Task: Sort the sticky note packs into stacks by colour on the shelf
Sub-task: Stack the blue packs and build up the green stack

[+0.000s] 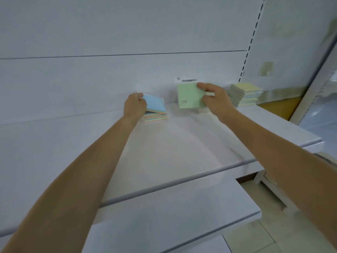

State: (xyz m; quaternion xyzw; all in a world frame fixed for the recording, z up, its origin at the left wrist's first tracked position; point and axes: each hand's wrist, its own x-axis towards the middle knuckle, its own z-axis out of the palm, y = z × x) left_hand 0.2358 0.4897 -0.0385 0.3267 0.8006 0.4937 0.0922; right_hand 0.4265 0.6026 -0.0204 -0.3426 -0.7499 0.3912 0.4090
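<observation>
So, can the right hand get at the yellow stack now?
Probably yes: the yellow stack stands beside the right hand, nothing between. But that hand grips a green pack, so it is not free.

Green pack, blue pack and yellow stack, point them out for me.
green pack [188, 94], head view, flat front face.
blue pack [155, 104], head view, top face.
yellow stack [246, 88], head view, top pack.

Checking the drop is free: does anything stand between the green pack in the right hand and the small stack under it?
Nothing visible does. The right hand holds the green pack tilted over the small stack; the yellow stack stands to its right, the blue-topped stack in the left hand to its left.
</observation>
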